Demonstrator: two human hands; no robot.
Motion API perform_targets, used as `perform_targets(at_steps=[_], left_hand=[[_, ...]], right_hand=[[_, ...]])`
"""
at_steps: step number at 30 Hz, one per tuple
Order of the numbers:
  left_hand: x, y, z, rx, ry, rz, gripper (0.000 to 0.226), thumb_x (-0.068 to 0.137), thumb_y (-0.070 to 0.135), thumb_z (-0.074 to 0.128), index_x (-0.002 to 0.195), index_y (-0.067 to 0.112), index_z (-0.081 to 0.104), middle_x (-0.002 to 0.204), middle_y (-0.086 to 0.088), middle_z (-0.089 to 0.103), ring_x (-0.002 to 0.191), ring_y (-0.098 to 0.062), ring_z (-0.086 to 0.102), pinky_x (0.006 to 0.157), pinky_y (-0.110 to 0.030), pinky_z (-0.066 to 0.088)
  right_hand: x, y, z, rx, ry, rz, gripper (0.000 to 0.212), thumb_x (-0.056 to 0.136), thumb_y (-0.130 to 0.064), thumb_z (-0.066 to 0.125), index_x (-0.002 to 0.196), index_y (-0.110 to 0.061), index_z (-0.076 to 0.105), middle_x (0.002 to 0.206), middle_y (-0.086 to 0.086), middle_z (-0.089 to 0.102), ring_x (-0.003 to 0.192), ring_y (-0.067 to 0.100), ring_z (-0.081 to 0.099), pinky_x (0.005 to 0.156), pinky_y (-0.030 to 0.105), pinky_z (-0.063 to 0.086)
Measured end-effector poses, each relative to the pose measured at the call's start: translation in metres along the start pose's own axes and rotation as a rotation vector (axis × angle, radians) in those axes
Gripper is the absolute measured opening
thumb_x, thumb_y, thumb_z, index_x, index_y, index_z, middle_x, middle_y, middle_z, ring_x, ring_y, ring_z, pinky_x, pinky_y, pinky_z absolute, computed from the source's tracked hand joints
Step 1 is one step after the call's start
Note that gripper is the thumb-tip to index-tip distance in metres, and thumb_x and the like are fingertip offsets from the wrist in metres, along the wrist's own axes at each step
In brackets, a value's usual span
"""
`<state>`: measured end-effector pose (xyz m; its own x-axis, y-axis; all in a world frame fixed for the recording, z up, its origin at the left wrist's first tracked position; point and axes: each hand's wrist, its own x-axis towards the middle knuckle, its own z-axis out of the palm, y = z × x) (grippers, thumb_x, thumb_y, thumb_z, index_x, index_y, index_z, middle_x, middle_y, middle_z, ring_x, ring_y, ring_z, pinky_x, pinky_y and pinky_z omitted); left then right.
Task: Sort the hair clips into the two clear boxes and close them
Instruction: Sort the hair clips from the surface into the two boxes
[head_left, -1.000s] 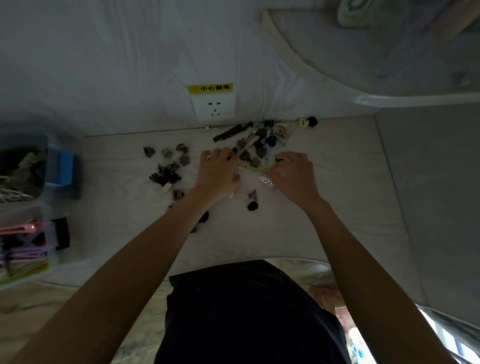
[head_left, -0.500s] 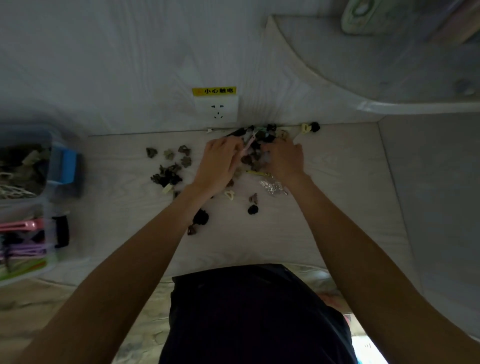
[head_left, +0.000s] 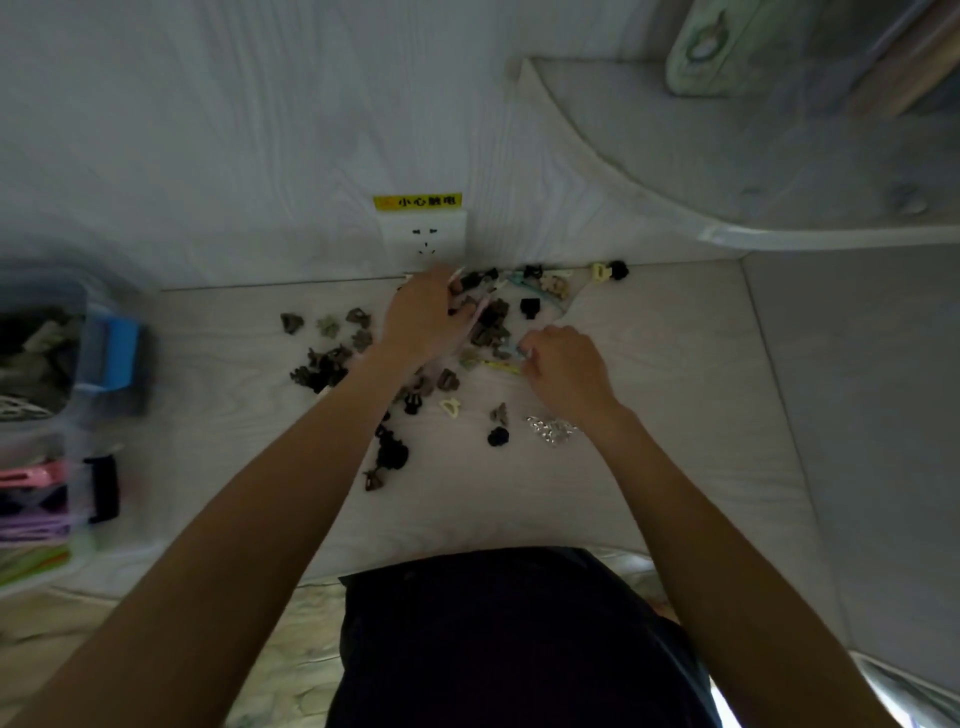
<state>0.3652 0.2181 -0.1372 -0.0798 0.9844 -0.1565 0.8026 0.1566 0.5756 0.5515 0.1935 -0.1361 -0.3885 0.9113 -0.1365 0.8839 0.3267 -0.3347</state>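
Several small dark claw clips (head_left: 327, 364) and long pastel hair clips lie scattered on the white table (head_left: 649, 467) near the wall. My left hand (head_left: 423, 317) is over the pile at the back, fingers curled around several long pink clips (head_left: 475, 317). My right hand (head_left: 563, 366) pinches a long yellow clip (head_left: 501, 366) against the table. Two clear boxes stand at the far left: the upper box (head_left: 47, 353) with a blue latch holds small dark clips, the lower box (head_left: 41, 509) with a black latch holds long pink and purple clips. Both are uncovered.
A wall socket (head_left: 422, 241) with a yellow label sits just behind the pile. A curved white shelf (head_left: 727, 171) juts out at the upper right. A glittery silver clip (head_left: 551, 430) lies beside my right wrist. My dark-clothed lap fills the bottom middle.
My right hand drew back from the pile toward me and now pinches the yellow clip. My left hand reached farther back toward the wall, still holding the pink clips.
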Motion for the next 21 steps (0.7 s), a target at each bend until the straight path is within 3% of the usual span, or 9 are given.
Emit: perform_targets(at_steps=[3,6,12,16,19,21], left_hand=[[0.011,0.004,0.012,0.167,-0.004,0.097,0.043,0.09,0.039,0.052,0.119,0.008,0.052,0.116,-0.014,0.058,0.111,-0.031,0.051,0.091,-0.04,0.043],[0.018,0.003,0.02,0.279,0.009,0.138,0.046,0.094,0.039,0.045,0.129,0.009,0.046,0.129,-0.015,0.053,0.124,-0.033,0.042,0.102,-0.04,0.036],[0.012,-0.001,0.02,0.313,-0.047,0.199,0.046,0.087,0.028,0.058,0.128,0.007,0.049,0.133,-0.013,0.051,0.125,-0.031,0.041,0.105,-0.036,0.032],[0.004,-0.009,0.017,0.337,-0.018,0.246,0.047,0.084,0.031,0.06,0.125,0.009,0.053,0.128,-0.013,0.055,0.123,-0.031,0.043,0.106,-0.037,0.031],[-0.001,-0.015,0.013,0.406,-0.049,0.235,0.051,0.081,0.04,0.063,0.12,0.009,0.055,0.123,-0.013,0.054,0.12,-0.032,0.041,0.103,-0.038,0.032],[-0.004,-0.016,0.011,0.429,-0.049,0.24,0.053,0.079,0.043,0.064,0.117,0.008,0.056,0.12,-0.013,0.053,0.118,-0.032,0.04,0.101,-0.038,0.034]], right_hand=[[-0.002,-0.012,0.01,-0.153,-0.072,-0.055,0.02,0.084,-0.006,0.052,0.101,-0.003,0.062,0.094,0.019,0.061,0.091,0.035,0.055,0.071,0.035,0.032],[0.001,-0.017,0.017,-0.256,-0.079,-0.033,0.017,0.068,-0.006,0.073,0.081,-0.003,0.062,0.073,0.015,0.062,0.068,0.031,0.06,0.061,0.029,0.036],[0.003,-0.006,0.02,-0.223,-0.087,-0.008,0.018,0.09,-0.012,0.048,0.104,-0.007,0.058,0.101,0.013,0.062,0.093,0.03,0.057,0.081,0.034,0.034],[-0.001,0.001,0.002,-0.042,-0.091,-0.058,0.019,0.088,-0.017,0.053,0.103,-0.008,0.061,0.099,0.014,0.061,0.092,0.031,0.057,0.079,0.035,0.038],[0.003,0.014,-0.022,0.149,0.031,-0.013,0.014,0.086,-0.019,0.059,0.097,-0.012,0.065,0.094,0.013,0.064,0.085,0.03,0.06,0.072,0.036,0.047],[0.01,0.028,-0.034,0.124,0.1,0.036,0.016,0.088,-0.02,0.058,0.1,-0.013,0.066,0.097,0.013,0.066,0.089,0.03,0.061,0.074,0.036,0.047]])
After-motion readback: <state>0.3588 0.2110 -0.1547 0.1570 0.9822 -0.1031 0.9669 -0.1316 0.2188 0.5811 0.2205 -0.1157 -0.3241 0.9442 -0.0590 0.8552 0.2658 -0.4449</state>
